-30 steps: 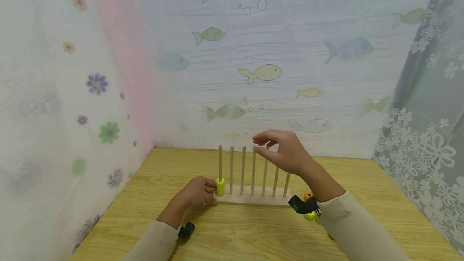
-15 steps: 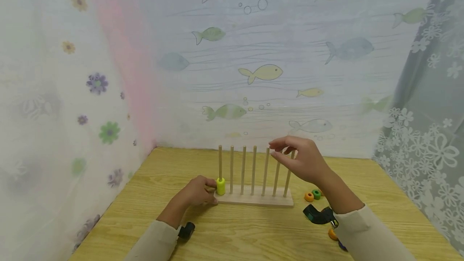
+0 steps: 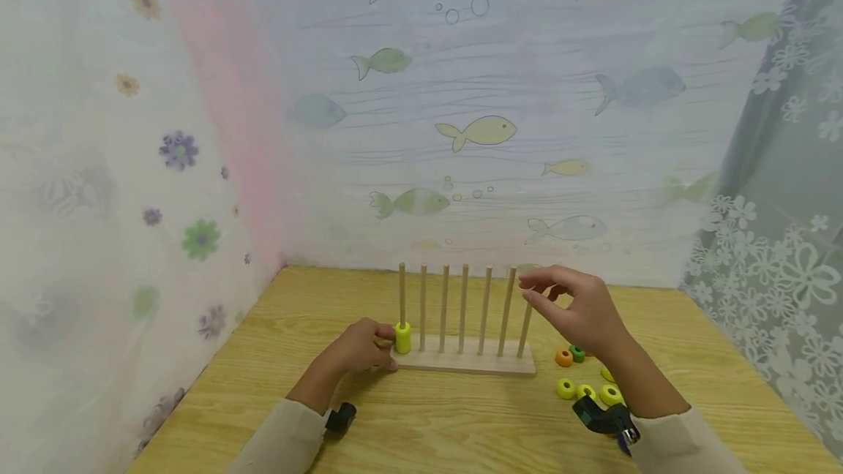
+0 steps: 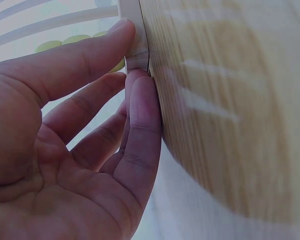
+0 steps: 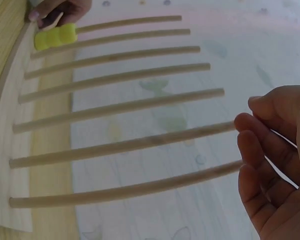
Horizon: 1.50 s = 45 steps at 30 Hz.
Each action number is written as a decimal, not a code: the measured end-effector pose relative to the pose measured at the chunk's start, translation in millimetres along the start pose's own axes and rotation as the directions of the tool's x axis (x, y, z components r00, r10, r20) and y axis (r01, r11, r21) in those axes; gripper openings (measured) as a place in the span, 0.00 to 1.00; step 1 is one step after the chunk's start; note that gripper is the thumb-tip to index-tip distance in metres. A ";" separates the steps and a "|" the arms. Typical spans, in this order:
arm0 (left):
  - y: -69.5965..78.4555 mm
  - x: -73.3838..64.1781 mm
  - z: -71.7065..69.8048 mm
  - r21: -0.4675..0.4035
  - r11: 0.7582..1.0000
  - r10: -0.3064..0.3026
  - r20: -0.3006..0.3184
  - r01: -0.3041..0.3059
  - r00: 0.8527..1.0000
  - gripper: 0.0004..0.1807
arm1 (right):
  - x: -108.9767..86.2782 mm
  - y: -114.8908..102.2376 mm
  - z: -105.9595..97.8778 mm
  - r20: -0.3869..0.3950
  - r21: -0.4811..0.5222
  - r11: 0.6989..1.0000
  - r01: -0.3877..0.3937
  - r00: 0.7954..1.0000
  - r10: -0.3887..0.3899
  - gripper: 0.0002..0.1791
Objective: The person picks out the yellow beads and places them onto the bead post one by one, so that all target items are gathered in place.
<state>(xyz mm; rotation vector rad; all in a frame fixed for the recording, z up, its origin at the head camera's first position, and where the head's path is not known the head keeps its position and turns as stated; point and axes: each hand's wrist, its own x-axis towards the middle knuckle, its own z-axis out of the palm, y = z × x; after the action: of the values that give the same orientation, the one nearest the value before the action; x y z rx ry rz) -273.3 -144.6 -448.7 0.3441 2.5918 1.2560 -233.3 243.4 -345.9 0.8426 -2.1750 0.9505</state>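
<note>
A pale wooden peg rack (image 3: 461, 363) with several upright pegs stands on the table. Yellow beads (image 3: 403, 339) are stacked at the foot of its leftmost peg; the other pegs are bare. My left hand (image 3: 358, 347) grips the left end of the base, thumb and fingers on that end (image 4: 136, 42) in the left wrist view. Close to the tops of the two rightmost pegs is my right hand (image 3: 582, 311), its fingers loosely bent. Nothing shows between its thumb and fingers (image 5: 255, 160) in the right wrist view; whether they touch a peg I cannot tell.
Loose beads lie on the table right of the rack: yellow beads (image 3: 566, 388), an orange bead (image 3: 563, 358) and a green bead (image 3: 577, 353). The right forearm and its wrist camera (image 3: 596, 415) partly cover others. Behind the table (image 3: 428, 430) hangs a fish-print sheet (image 3: 395, 145).
My right hand has moved right along the peg tops, from the middle pegs to the rightmost ones. More loose beads have come into view. My left hand stays at the base end.
</note>
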 end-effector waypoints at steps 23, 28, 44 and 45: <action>2.7 -1.5 0.4 0.019 1.000 -0.011 -0.009 0.012 1.000 0.33 | -59.2 48.9 -29.3 0.030 -0.070 0.968 -0.240 0.970 0.242 0.10; 4.3 -1.1 -0.1 0.015 1.000 -0.019 -0.005 0.020 1.000 0.34 | -72.5 63.0 -37.2 0.045 -0.098 0.950 -0.296 0.952 0.301 0.09; 3.7 -3.6 1.5 -0.006 0.999 -0.032 -0.008 0.032 0.999 0.34 | -98.2 97.2 -43.4 0.237 -0.011 0.874 -0.485 0.848 0.474 0.15; 3.9 -4.1 1.6 -0.006 0.999 -0.032 -0.007 0.032 0.999 0.34 | -99.5 98.9 -43.6 0.241 -0.010 0.871 -0.491 0.844 0.478 0.15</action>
<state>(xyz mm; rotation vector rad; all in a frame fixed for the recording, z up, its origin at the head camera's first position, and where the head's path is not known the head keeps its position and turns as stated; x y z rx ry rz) -268.5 -142.4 -446.0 0.2959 2.5886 1.2566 -234.2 361.1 -433.7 0.4410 -2.6538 1.2016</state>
